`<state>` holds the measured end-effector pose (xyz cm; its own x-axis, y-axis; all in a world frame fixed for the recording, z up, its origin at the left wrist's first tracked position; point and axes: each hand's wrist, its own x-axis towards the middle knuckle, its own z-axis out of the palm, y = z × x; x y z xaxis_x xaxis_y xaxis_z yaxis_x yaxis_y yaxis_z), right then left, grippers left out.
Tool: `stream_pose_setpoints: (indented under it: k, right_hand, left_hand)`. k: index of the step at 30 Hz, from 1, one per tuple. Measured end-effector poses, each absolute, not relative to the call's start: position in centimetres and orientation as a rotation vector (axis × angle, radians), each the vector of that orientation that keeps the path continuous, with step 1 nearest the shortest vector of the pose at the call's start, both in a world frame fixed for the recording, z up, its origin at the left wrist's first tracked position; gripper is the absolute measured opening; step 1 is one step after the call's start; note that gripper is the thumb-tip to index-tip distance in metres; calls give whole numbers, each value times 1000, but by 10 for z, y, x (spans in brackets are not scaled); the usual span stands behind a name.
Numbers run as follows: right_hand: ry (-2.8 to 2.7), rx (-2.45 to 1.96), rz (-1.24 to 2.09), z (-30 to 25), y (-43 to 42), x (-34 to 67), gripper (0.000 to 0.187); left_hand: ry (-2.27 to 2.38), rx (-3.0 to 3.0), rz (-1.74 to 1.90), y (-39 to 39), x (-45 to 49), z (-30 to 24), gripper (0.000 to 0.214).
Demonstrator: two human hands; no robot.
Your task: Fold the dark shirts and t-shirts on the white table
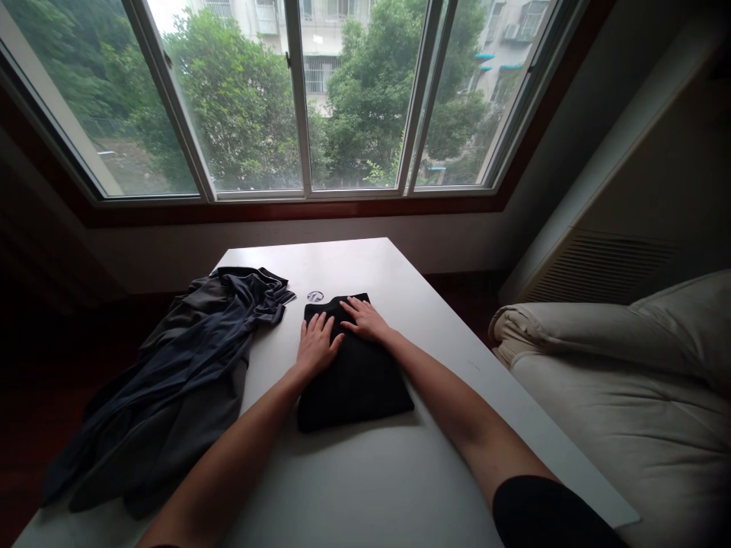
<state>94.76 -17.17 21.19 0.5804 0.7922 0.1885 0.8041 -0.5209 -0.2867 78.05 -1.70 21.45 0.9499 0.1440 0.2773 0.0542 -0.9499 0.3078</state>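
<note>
A folded black garment [357,380] lies in the middle of the white table [365,487]. My left hand [315,344] rests flat on its left upper part, fingers stretched out. My right hand [363,317] lies flat on its far edge, fingers spread. Both palms press down on the cloth and hold nothing. A small round label or tag [315,295] lies on the table just beyond the garment.
A heap of unfolded dark grey and blue clothes [171,380] covers the table's left side and hangs over its edge. A cream sofa [628,396] stands close on the right. A wide window [297,99] with trees outside fills the wall beyond the table.
</note>
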Motion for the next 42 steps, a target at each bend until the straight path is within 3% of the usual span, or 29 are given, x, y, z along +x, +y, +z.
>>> stream_pose_setpoints:
  k: [4, 11, 18, 32, 42]
  right_hand:
    - [-1314, -2393, -84, 215, -177, 954, 62]
    - [-1246, -2400, -289, 215, -186, 931, 45]
    - [-1095, -2542, -134, 215, -200, 889, 55]
    - [-1245, -2588, -125, 218, -217, 846, 56]
    - [-1164, -2576, -124, 207, -221, 896, 52]
  left_hand:
    - [-41, 2849, 339, -27, 778, 214, 67]
    - [37, 2883, 271, -13, 784, 207, 66]
    - [10, 2869, 271, -2, 792, 206, 62]
    - [108, 2811, 471, -14, 777, 217, 43]
    - [-61, 2777, 355, -39, 771, 217, 60]
